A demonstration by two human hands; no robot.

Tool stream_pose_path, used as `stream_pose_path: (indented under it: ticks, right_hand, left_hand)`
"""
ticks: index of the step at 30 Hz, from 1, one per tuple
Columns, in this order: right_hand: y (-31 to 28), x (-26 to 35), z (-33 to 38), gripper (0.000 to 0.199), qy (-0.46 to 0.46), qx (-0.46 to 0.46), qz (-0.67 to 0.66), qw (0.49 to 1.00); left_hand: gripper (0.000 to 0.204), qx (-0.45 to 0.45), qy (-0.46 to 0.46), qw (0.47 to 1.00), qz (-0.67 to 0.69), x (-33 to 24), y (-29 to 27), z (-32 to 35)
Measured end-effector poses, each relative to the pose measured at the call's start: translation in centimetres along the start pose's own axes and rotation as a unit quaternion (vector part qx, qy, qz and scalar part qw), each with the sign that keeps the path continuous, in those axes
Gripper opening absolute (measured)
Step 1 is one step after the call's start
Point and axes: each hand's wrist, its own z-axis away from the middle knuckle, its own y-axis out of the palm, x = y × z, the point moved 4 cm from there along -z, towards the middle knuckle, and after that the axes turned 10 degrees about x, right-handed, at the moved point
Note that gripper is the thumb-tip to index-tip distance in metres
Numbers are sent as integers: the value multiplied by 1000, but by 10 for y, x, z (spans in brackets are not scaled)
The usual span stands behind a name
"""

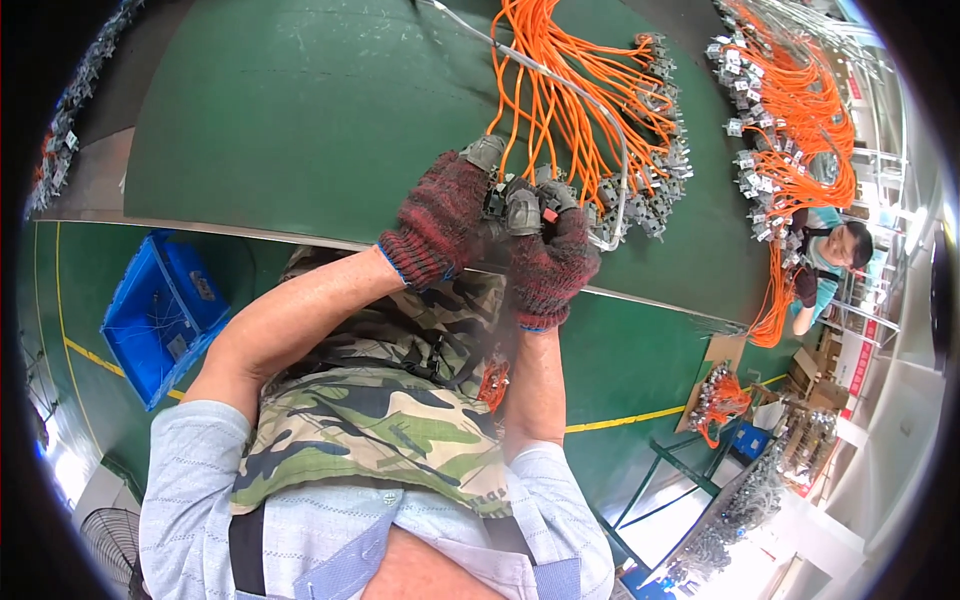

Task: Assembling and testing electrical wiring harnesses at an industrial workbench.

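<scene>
My left hand, in a dark red and black knit glove with grey-wrapped fingertips, is closed around the grey connector end of an orange cable. My right hand, gloved alike, is closed beside it on grey connectors, where a small red part shows. The fingers partly hide what they grip. Orange cables run from the hands to the far edge of the green table. Many metal-grey connector ends lie fanned out right of my right hand. Across the bundle arches a whitish tube.
More orange cables with connectors lie at the far right, where a co-worker stands. A blue bin sits on the floor at left. Lower right hold cable piles and a green metal frame. A fan stands lower left.
</scene>
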Motion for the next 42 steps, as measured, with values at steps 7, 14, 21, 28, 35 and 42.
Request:
stream_pose_path:
  ticks: [7, 14, 21, 28, 35, 42]
  right_hand:
    - [-3, -4, 4, 30, -2, -16, 24, 1000]
    - [-38, 18, -1, 21, 13, -60, -152, 987]
    - [-125, -11, -43, 17, 58, -143, -212, 965]
    - [-73, 99, -122, 25, -324, -40, 239, 914]
    - [200, 140, -35, 19, -285, 523, 330, 733]
    - [142, 107, -62, 21, -229, 430, 99, 868]
  left_hand:
    - [92, 33, -18, 999, 12, -3, -1, -2]
    - [102, 33, -24, 999, -11, -8, 2, 6]
    - [77, -31, 17, 998, -53, -11, -15, -1]
    - [63, 2, 90, 996, -27, -42, 36, -33]
    - [53, 55, 125, 991, 12, 146, 211, 28]
    - [48, 283, 47, 943, 169, 78, 85, 30]
